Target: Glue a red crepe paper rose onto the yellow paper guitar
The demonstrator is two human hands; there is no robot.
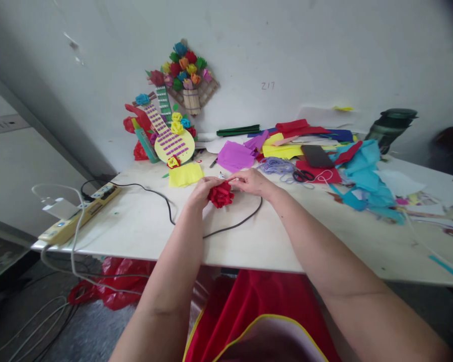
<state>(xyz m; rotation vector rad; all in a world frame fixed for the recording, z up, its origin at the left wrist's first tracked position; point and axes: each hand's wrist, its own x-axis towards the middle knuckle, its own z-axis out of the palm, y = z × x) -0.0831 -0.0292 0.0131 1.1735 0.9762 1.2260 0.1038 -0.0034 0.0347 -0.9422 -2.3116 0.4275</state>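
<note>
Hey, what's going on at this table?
A person is handling a red ruffled flower over the white table. The left hand holds its side, while the right hand's fingertips are at its upper edge. A yellow sheet lies beyond; scissors lie to the right, near purple yarn.

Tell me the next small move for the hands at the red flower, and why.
Probably steady the red flower with the left hand and gently shape its upper edge with the right hand: the hands flank it, the right fingertips are at that edge, and its folds look uneven.
</note>
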